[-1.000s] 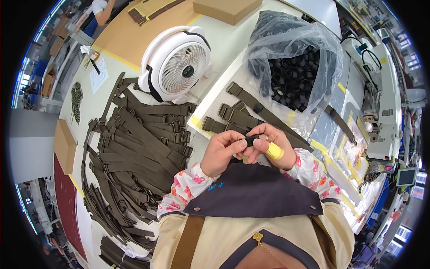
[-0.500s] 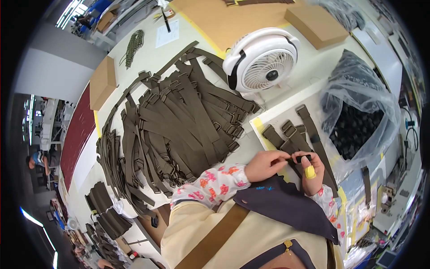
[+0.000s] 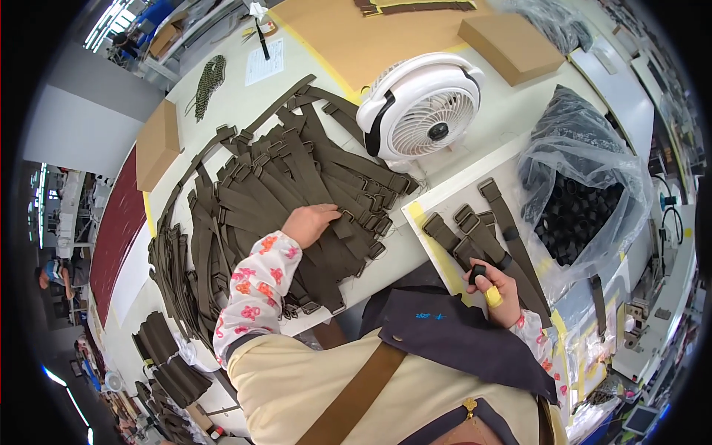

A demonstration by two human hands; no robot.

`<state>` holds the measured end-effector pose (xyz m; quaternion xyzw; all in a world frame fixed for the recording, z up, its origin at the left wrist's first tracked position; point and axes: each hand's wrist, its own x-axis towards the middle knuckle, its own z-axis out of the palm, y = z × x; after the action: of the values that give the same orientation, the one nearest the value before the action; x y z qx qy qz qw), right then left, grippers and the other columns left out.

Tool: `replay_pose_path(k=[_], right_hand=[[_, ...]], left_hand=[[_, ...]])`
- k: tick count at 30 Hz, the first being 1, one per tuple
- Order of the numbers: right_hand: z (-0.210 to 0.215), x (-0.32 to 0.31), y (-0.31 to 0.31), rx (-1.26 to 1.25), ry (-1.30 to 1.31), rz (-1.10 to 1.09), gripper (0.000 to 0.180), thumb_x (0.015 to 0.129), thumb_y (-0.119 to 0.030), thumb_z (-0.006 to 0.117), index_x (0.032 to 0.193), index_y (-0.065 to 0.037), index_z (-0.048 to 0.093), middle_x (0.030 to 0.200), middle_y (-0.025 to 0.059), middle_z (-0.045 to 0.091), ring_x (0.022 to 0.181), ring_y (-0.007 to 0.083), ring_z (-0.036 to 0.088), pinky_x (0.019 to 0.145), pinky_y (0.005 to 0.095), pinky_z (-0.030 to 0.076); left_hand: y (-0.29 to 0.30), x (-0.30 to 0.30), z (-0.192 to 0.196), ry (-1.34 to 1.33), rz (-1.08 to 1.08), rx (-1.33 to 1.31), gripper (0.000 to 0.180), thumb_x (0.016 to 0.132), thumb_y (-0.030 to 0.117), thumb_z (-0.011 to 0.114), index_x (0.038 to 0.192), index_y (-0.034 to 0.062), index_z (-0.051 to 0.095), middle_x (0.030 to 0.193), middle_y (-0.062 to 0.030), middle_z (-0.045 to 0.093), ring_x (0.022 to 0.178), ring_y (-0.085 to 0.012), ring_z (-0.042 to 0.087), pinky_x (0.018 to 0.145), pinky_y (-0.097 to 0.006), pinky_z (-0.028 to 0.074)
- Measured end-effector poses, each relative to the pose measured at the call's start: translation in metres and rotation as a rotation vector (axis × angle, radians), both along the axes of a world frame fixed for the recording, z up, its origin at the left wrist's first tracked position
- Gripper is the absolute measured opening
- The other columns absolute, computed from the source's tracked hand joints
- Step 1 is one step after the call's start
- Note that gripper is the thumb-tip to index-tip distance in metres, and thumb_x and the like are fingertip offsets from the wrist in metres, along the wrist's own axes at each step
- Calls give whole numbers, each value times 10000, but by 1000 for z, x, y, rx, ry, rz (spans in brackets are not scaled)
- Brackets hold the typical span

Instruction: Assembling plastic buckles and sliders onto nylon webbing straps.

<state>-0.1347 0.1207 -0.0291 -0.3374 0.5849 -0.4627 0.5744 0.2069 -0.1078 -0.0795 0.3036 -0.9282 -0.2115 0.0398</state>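
A broad pile of olive webbing straps (image 3: 271, 185) with metal buckles covers the left half of the white table. My left hand (image 3: 310, 225) is on the pile's right part, its fingers closed together at the end of one strap near a buckle; the fingertips are partly hidden. To the right, my right hand (image 3: 497, 294) pinches a small black loop (image 3: 477, 273) between thumb and fingers. Yellow tape (image 3: 493, 297) wraps the thumb. Just beyond this hand, several buckled straps (image 3: 475, 230) lie on a white board (image 3: 426, 211), some with black loops round them.
A white fan (image 3: 434, 111) stands beyond the straps. At the right, a clear plastic bag (image 3: 630, 178) holds many black loops (image 3: 578, 215). Cardboard boxes (image 3: 512, 46) and a bundle of patterned cord (image 3: 210, 81) lie farther back. Another strap bundle (image 3: 170, 356) is at the lower left.
My left hand has moved left, away from my right hand, onto the strap pile. My right hand has shifted slightly left and still holds the black loop. The whole view has shifted a little.
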Motion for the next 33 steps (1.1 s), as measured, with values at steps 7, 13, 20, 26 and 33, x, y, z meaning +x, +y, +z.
replay_pose_path(k=[7,13,20,26,33], right_hand=[[4,6,3,21,-98,55,264,873,-88,511,1109,30,492,942,83,612,778,122,596,706,233,472],[0,6,7,-21,-72,78,256,864,-81,527,1101,13,497,944,81,612,810,137,601,717,242,480],[52,6,-13,-20,-303,-92,271,851,-125,555,1058,44,509,917,102,607,819,181,620,721,271,500],[63,2,-14,39,-456,-66,273,858,-170,548,1025,44,516,920,124,606,790,211,635,688,284,519],[48,8,0,44,-473,-135,273,862,-184,553,1017,24,466,888,99,582,787,223,641,643,267,522]], left_hand=[[-71,9,12,523,513,-183,229,870,151,505,1018,-10,575,945,-136,618,854,-236,597,756,-323,455],[-111,-11,154,1628,519,-24,161,900,78,446,1019,22,540,877,-14,528,767,-77,473,718,-224,400],[38,-128,163,568,-284,-178,299,610,156,758,840,92,578,832,-62,580,692,-231,584,565,-293,474],[70,-160,122,575,-509,-4,212,657,147,719,817,85,593,862,-26,598,628,-176,571,517,-275,464],[92,-179,111,553,-558,-248,222,617,124,674,825,95,606,832,-12,592,561,-129,510,465,-258,427]])
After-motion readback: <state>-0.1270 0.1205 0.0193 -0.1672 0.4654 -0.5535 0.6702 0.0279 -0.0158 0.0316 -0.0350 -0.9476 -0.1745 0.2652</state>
